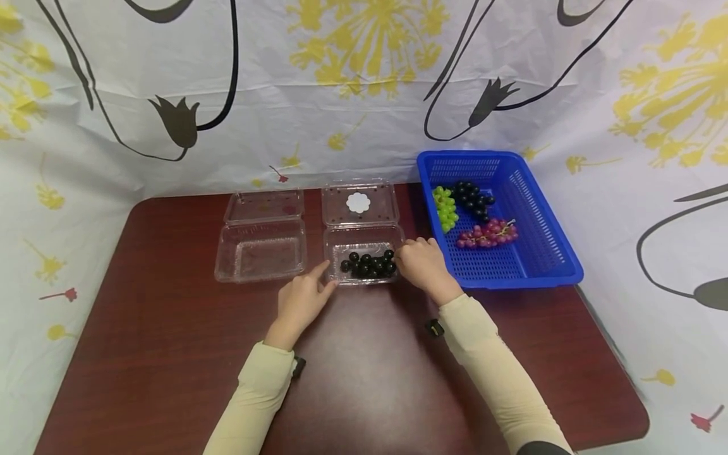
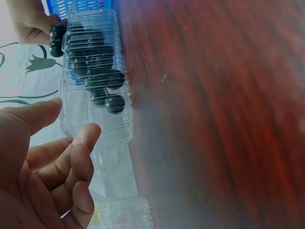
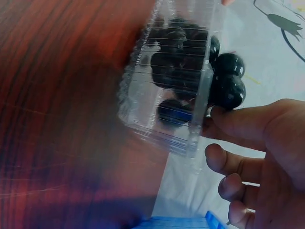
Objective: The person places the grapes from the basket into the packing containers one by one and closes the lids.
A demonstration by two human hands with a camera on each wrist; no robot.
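Note:
An open clear clamshell box (image 1: 364, 282) stands mid-table with a bunch of black grapes (image 1: 368, 264) in its tray. My left hand (image 1: 301, 302) rests on the table at the box's left end, fingers relaxed, thumb and a fingertip (image 2: 90, 134) against the ribbed wall (image 2: 97, 121). My right hand (image 1: 423, 264) is at the right end. There its fingers (image 3: 238, 119) pinch the black grapes (image 3: 228, 81) that stick out over the rim (image 3: 202, 90). The rest of the bunch lies inside the tray (image 3: 157, 109).
A second open clear clamshell box (image 1: 260, 256), empty, stands to the left. A blue basket (image 1: 523, 278) at the right holds green grapes (image 1: 445, 208), black grapes (image 1: 473, 197) and purple grapes (image 1: 488, 234). The box's lid (image 1: 358, 203) bears a white flower sticker. A patterned cloth hangs behind the table.

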